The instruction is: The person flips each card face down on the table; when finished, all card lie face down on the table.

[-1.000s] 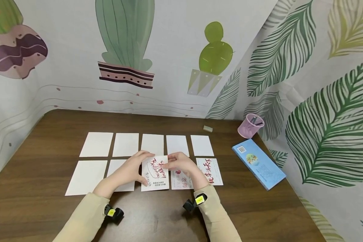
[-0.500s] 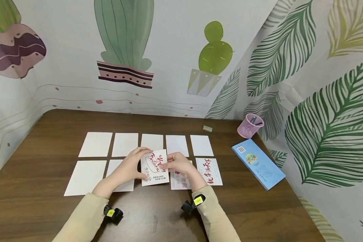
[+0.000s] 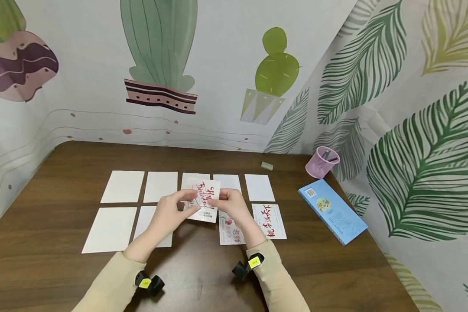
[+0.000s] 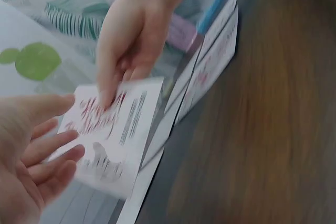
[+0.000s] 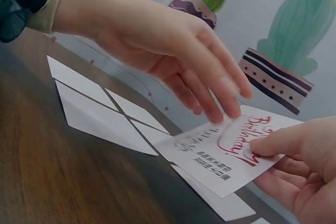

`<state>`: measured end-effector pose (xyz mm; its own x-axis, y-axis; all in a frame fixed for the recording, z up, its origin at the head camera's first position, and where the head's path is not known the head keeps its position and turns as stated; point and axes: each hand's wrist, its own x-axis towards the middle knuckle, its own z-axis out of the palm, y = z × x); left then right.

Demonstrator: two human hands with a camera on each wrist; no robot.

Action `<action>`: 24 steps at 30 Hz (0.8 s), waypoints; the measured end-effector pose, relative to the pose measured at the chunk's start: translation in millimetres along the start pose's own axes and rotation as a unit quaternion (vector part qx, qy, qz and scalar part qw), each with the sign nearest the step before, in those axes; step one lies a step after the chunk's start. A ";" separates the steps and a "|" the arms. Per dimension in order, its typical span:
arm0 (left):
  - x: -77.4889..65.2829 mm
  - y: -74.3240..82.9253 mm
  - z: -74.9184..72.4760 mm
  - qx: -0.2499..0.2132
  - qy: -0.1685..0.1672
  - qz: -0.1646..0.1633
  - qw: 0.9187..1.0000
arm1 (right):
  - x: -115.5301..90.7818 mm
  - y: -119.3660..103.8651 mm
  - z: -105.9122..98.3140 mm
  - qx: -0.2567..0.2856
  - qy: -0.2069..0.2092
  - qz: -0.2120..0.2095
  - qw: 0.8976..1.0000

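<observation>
A white birthday card (image 3: 207, 213) with red "Happy Birthday" lettering is held above the table. My right hand (image 3: 237, 211) pinches its right side; in the right wrist view the thumb lies over the printed face of the card (image 5: 207, 169) and the fingers are beneath. My left hand (image 3: 165, 216) is at the card's left side. In the right wrist view my left hand (image 5: 173, 48) hovers over the card with loosely bent fingers, not gripping it. Under and beside my right hand lies a card with a pink flower (image 3: 230, 232).
Blank white cards (image 3: 122, 186) form a back row, with two more at front left (image 3: 111, 229). A card with red calligraphy (image 3: 270, 221) lies to the right. Farther right are a blue box (image 3: 333, 212) and a pink pen cup (image 3: 322, 163). An eraser-like block (image 3: 267, 166) sits near the wall.
The birthday card has risen from the front row and moved away from me, tilting slightly. My right hand keeps its pinch, while my left fingers have come off the card's left edge.
</observation>
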<state>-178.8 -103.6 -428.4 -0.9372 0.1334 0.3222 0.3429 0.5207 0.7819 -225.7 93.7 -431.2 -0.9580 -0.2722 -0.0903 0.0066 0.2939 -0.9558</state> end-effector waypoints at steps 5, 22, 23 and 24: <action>-1.2 8.0 6.3 -0.072 -0.014 -0.036 0.997 | -2.9 -5.0 3.7 0.006 0.015 -0.032 0.999; -4.3 19.3 6.0 -0.108 0.000 -0.031 0.994 | -7.3 -11.6 12.4 0.019 -0.051 -0.070 0.996; -4.4 19.0 6.0 -0.108 -0.001 -0.030 0.994 | -7.3 -11.8 12.4 0.018 -0.056 -0.071 0.996; -4.2 18.5 6.0 -0.110 -0.002 -0.031 0.993 | -7.4 -11.9 12.2 0.019 -0.062 -0.072 0.995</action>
<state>-168.9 -89.4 -418.5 -0.9569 0.1109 0.2683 0.2902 0.3306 0.8981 -215.2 81.0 -422.5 -0.9069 -0.4209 0.0173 -0.1158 0.2096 -0.9709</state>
